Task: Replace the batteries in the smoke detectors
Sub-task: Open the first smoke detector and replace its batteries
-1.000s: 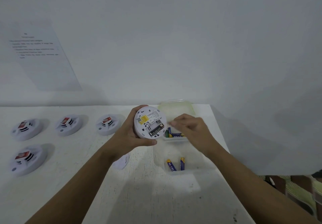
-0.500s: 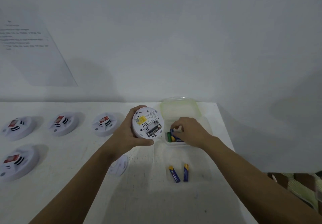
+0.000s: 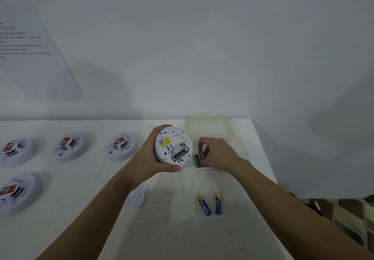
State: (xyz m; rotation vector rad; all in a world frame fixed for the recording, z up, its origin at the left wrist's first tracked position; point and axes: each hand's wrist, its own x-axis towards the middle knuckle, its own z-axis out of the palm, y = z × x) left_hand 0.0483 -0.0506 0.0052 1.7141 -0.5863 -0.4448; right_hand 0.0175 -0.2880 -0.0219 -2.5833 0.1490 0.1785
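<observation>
Right hand [image 3: 219,155] pinches a small blue cylindrical battery [image 3: 201,155] in the clear plastic box [image 3: 204,169] at the far right corner of the white table [image 3: 81,178]. Thin fingertip pinch, so it may slip or go in reversed. Green battery [image 3: 197,160] just beside crowds the pick. Left hand [image 3: 149,158] grips the round white smoke detector [image 3: 173,144] back up, one black battery [image 3: 180,154] seated. Two blue-gold batteries [image 3: 204,205] by the right edge, white cover plate [image 3: 138,198] under the left forearm, four more detectors [image 3: 119,146] leftward.
</observation>
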